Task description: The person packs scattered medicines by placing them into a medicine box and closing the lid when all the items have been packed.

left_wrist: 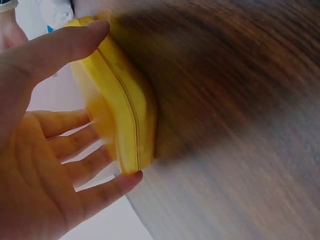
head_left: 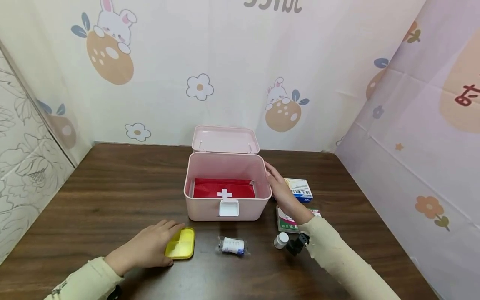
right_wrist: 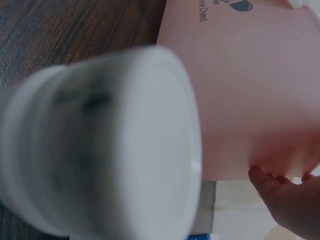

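A pink medicine chest (head_left: 202, 209) stands on the table with its lid (head_left: 226, 140) swung back. Inside lies a red pouch (head_left: 210, 188); a white cross tops the white front latch (head_left: 228, 208). My right hand (head_left: 283, 193) touches the chest's right side near the back, its thumb (right_wrist: 262, 182) and fingertips against the pink wall in the right wrist view. In front of the chest, to the left, my left hand (head_left: 151, 246) holds a small yellow case (head_left: 186, 246). Its thumb (left_wrist: 75, 47) and little finger reach opposite ends of the case in the left wrist view.
A bagged white roll (head_left: 233, 246) lies before the chest. To the right are a white bottle (head_left: 281, 240), a green-and-white box (head_left: 286, 225) and a blue-and-white box (head_left: 300, 188). A patterned curtain (head_left: 161, 104) hangs behind the table.
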Tool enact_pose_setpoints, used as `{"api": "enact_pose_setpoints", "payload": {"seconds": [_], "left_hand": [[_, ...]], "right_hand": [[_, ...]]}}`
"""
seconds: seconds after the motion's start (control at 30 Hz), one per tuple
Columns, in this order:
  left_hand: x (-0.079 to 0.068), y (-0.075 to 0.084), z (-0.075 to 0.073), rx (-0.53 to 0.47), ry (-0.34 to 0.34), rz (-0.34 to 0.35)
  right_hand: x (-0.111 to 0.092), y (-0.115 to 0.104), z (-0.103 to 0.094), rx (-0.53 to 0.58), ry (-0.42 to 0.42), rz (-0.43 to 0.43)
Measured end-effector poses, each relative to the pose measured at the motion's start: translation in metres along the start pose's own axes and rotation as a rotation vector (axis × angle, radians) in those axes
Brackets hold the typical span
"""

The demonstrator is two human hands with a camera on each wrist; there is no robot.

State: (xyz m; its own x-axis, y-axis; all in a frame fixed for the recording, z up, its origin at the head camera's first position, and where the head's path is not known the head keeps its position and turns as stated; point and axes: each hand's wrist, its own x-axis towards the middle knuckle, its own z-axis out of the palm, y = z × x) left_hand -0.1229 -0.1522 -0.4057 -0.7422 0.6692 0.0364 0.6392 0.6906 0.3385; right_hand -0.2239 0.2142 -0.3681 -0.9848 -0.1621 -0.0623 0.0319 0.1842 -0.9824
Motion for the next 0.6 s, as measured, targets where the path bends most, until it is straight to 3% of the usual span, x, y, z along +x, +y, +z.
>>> {"api": "enact_pose_setpoints", "payload": {"seconds": [0.43, 0.6], "left_hand": [[0.0010, 0.0023, 0.0012, 0.018, 0.011, -0.004], [0.0019, 0.0081, -0.0036, 0.040, 0.018, 0.027]], "right_hand": [[-0.0007, 0.0002, -0.0013, -0.019, -0.011, 0.018], [-0.0016, -0.0006, -0.0018, -0.015, -0.014, 0.010]]}}
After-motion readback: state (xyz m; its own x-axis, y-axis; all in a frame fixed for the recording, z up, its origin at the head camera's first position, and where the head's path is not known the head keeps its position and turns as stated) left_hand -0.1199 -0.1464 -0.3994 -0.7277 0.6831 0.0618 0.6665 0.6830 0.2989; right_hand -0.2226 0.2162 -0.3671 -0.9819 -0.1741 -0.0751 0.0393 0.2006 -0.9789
